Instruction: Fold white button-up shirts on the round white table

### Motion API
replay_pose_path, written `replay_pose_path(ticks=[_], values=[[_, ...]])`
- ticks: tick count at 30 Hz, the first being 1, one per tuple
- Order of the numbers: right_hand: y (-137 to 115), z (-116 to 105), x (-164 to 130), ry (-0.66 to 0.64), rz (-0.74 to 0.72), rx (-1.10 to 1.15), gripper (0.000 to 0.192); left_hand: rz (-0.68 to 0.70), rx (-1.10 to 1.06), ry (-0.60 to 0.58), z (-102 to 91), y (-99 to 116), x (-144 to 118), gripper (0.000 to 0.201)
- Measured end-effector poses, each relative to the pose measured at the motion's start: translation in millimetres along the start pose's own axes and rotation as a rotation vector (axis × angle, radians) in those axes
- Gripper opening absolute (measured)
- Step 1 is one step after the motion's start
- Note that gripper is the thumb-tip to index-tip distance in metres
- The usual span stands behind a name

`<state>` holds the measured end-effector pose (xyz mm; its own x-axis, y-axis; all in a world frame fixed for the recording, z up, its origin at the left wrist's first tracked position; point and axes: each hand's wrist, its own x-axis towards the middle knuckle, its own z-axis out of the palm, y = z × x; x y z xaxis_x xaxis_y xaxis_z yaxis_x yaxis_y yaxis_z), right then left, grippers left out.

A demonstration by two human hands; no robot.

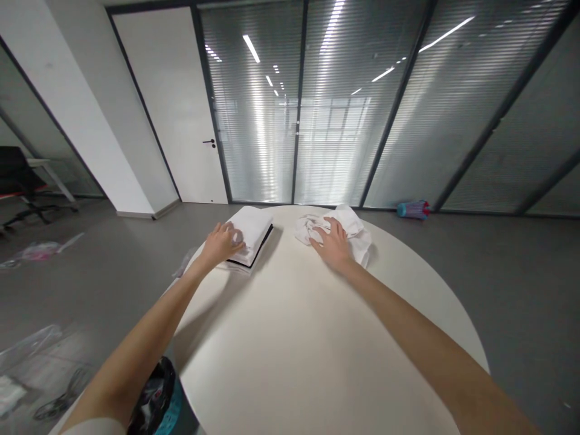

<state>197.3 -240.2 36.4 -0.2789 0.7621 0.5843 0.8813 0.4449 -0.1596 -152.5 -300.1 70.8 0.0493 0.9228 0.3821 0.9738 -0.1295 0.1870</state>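
A stack of folded white cloth (254, 225) with a black edge along one side lies at the far left of the round white table (290, 338). My left hand (222, 244) rests on the near left part of this stack, its fingers bent and the thumb apart from them. To the right is a crumpled white cloth (357, 232), partly bunched and partly spread towards the table's rim. My right hand (336, 246) lies over its bunched part, fingers curled into the fabric. Bare table separates the two cloth items.
A bin (170, 405) with a black liner stands beside the table at lower left. Clear plastic wrapping (31, 347) and a dark cable (63, 396) lie on the floor. A blue-and-red cylindrical object (413, 209) sits by the glass wall. An office chair (22, 181) is at far left.
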Motion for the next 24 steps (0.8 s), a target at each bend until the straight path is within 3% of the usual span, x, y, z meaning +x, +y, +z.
replay_pose_path(ticks=[2,7,10,12,16,20,22,24], values=[[-9.3,-2.9,-14.8,-0.012,-0.055,0.068,0.035,-0.078,-0.034,-0.019,-0.1,-2.9,8.3,0.028],[-11.3,12.1,-50.9,-0.079,-0.040,0.189,0.024,-0.307,-0.116,0.099,1.4,-16.5,24.9,0.035],[-6.9,23.5,-62.2,-0.121,-0.085,0.225,0.023,-0.305,-0.317,0.146,2.2,-19.9,35.3,0.056],[-5.2,28.3,-63.7,-0.118,-0.087,0.277,0.023,-0.291,-0.364,0.167,0.0,-12.2,43.0,0.050],[-8.6,30.1,-57.4,-0.145,0.026,0.607,0.022,-0.223,-0.576,0.259,-13.7,32.7,50.2,0.022],[-18.9,15.5,-50.9,-0.394,0.355,1.216,0.050,-0.108,-1.180,0.346,-25.0,99.9,30.9,0.036],[-21.0,2.6,-53.0,-0.434,0.462,1.473,0.059,-0.154,-1.435,0.299,-21.3,129.8,12.1,0.044],[-17.1,-10.4,-60.5,-0.378,0.507,1.623,0.057,-0.229,-1.542,0.170,-10.2,149.8,-9.3,0.051]])
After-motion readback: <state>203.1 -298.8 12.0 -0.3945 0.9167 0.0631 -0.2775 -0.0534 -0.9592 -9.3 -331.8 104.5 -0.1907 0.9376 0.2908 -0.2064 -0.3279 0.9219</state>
